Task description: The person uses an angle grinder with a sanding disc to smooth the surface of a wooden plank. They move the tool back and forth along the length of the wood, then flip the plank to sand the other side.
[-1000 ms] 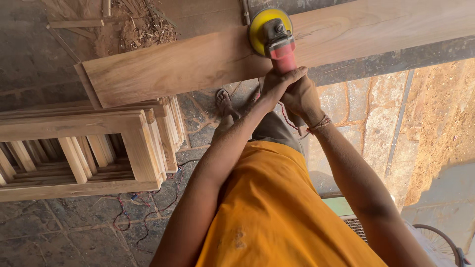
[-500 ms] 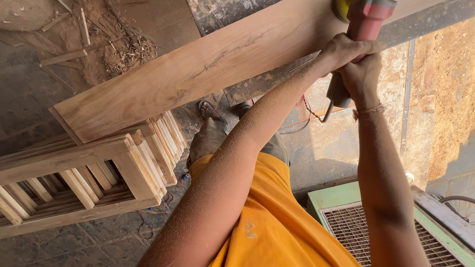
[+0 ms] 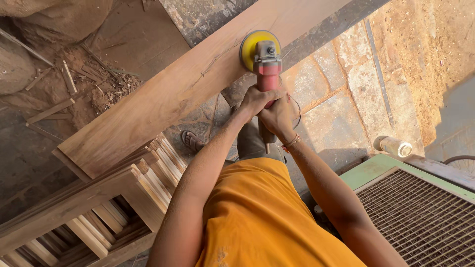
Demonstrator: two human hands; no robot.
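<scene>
Nearest is the orange shirt (image 3: 267,217), with a green mesh frame (image 3: 420,212) to its right and a wooden frame (image 3: 84,217) to its left. Both arms reach forward. The left hand (image 3: 255,101) and the right hand (image 3: 278,116) are closed together around the red body of the sander (image 3: 266,62). Its yellow disc (image 3: 252,47) lies flat on the long plank (image 3: 188,84). A small can (image 3: 394,146) lies on the stone floor (image 3: 346,99). Farther left are wood scraps (image 3: 74,84).
</scene>
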